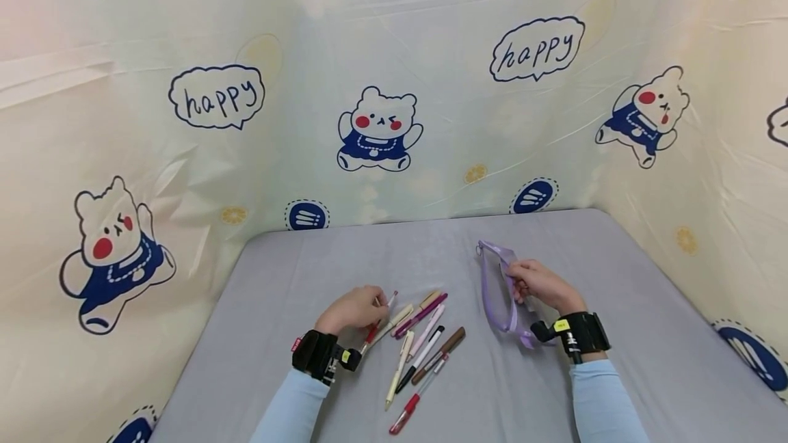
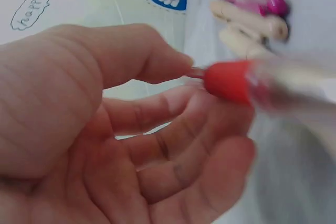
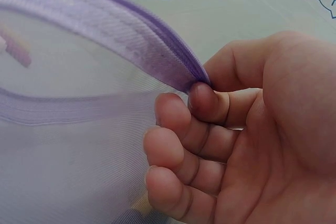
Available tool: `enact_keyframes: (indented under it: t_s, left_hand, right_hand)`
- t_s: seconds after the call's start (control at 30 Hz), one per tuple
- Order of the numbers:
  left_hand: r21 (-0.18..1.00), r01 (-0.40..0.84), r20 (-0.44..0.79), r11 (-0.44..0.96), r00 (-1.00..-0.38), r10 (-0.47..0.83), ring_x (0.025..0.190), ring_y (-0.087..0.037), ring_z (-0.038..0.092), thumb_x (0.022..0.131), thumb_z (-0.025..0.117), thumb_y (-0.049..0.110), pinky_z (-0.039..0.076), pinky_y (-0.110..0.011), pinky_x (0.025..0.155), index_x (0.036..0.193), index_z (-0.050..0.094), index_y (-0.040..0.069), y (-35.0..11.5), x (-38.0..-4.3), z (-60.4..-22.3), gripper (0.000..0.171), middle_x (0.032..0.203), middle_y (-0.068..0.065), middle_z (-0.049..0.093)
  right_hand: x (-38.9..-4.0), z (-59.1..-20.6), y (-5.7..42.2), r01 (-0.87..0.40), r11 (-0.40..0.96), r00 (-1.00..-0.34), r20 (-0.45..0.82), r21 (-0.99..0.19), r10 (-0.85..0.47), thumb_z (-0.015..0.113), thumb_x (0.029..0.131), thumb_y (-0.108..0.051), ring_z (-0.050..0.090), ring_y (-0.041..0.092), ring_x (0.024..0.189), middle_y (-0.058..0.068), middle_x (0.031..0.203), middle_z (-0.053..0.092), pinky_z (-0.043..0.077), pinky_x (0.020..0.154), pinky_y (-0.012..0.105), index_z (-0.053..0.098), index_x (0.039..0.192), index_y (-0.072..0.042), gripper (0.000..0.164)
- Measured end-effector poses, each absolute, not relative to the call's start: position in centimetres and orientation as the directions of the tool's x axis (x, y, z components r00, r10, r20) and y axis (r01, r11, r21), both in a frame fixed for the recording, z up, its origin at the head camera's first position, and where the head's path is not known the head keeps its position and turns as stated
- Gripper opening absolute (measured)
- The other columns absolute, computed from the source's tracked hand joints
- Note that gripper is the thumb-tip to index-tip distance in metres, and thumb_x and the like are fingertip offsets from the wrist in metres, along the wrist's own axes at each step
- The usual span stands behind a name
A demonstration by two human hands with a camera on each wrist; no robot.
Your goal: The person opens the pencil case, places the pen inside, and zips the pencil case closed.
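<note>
My left hand (image 1: 353,310), at the left end of the pen pile, pinches a clear pen with a red grip (image 2: 228,81) between thumb and fingertips. To the right, my right hand (image 1: 544,284) grips the purple zippered edge of a mesh pouch (image 1: 485,292). The right wrist view shows thumb and index finger on that zipper edge (image 3: 131,40), with the pouch mouth spread apart. Beside my left hand lie a cream pen (image 1: 397,318), a tan pen (image 1: 429,301) and a magenta pen (image 1: 421,316).
Between the hands lie a pink pen (image 1: 427,331), a white pen with black ends (image 1: 421,359), a brown pen (image 1: 452,341), another cream pen (image 1: 400,371) and a clear pen with a red cap (image 1: 404,415). A printed curtain (image 1: 431,39) surrounds the grey-covered table (image 1: 511,402).
</note>
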State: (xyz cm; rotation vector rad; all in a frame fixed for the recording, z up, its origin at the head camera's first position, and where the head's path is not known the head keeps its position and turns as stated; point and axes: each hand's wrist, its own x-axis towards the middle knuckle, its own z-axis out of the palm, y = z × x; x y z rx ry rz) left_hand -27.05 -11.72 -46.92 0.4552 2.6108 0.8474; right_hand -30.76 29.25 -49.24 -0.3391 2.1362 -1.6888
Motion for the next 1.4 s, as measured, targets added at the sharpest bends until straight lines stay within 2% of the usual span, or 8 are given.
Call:
enact_keyframes:
  t_s: [0.23, 0.4, 0.53, 0.73, 1.13, 1.4]
  left_hand:
    - [0.763, 0.045, -0.246, 0.645, -0.902, 0.354, 0.052, -0.018, 0.059, 0.097, 0.058, 0.025, 0.051, -0.031, 0.051, 0.102, 0.064, 0.005, -9.9, -28.0, -47.5, 0.021, 0.08, -0.006, 0.065]
    - [0.857, -0.027, -0.246, 0.515, -0.899, 0.363, 0.057, -0.017, 0.061, 0.096, 0.058, 0.026, 0.053, -0.03, 0.052, 0.108, 0.064, 0.002, -8.1, -29.4, -48.0, 0.027, 0.08, -0.007, 0.067]
    - [0.91, -0.133, -0.279, 0.393, -0.897, 0.342, 0.059, -0.016, 0.062, 0.097, 0.057, 0.024, 0.055, -0.028, 0.054, 0.114, 0.063, 0.0, -6.6, -30.4, -48.7, 0.031, 0.083, -0.009, 0.067]
    - [0.952, -0.206, -0.275, 0.227, -0.901, 0.335, 0.06, -0.017, 0.063, 0.098, 0.057, 0.025, 0.056, -0.028, 0.054, 0.122, 0.059, -0.004, -4.0, -31.0, -49.0, 0.037, 0.092, -0.012, 0.067]
    - [0.949, -0.261, -0.306, 0.176, -0.894, 0.327, 0.062, -0.015, 0.064, 0.097, 0.059, 0.023, 0.054, -0.026, 0.053, 0.123, 0.059, -0.001, 0.8, -31.4, -48.5, 0.035, 0.091, -0.008, 0.064]
    - [0.966, -0.195, -0.249, 0.172, -0.888, 0.388, 0.064, -0.013, 0.068, 0.097, 0.058, 0.021, 0.053, -0.024, 0.05, 0.122, 0.06, -0.003, 3.3, -31.7, -48.4, 0.034, 0.093, -0.007, 0.067]
  right_hand:
    - [-30.9, -49.4, 29.0, 0.045, 0.253, -0.891, -0.153, -0.966, -0.428, 0.046, 0.104, -0.023, 0.056, 0.013, 0.06, 0.0, 0.068, 0.055, 0.052, 0.059, 0.027, 0.05, 0.079, -0.006, 0.03]
    - [-30.8, -49.5, 29.0, 0.043, 0.253, -0.891, -0.151, -0.967, -0.429, 0.044, 0.104, -0.021, 0.056, 0.013, 0.059, 0.001, 0.068, 0.056, 0.052, 0.059, 0.028, 0.05, 0.078, -0.007, 0.03]
    - [-30.6, -49.7, 29.2, 0.054, 0.239, -0.895, -0.153, -0.97, -0.419, 0.045, 0.104, -0.02, 0.057, 0.013, 0.059, 0.001, 0.068, 0.056, 0.053, 0.059, 0.027, 0.051, 0.078, -0.008, 0.03]
    - [-30.5, -49.5, 29.2, 0.05, 0.231, -0.893, -0.147, -0.972, -0.426, 0.045, 0.103, -0.022, 0.057, 0.013, 0.059, 0.001, 0.067, 0.056, 0.052, 0.058, 0.028, 0.052, 0.079, -0.007, 0.029]
    - [-30.6, -49.2, 29.3, 0.052, 0.215, -0.895, -0.141, -0.975, -0.424, 0.044, 0.104, -0.02, 0.057, 0.011, 0.058, 0.0, 0.069, 0.054, 0.052, 0.058, 0.026, 0.053, 0.078, -0.01, 0.029]
    - [-30.7, -49.3, 29.3, 0.056, 0.226, -0.899, -0.147, -0.973, -0.412, 0.044, 0.104, -0.02, 0.057, 0.012, 0.058, 0.0, 0.069, 0.054, 0.053, 0.058, 0.027, 0.052, 0.078, -0.009, 0.029]
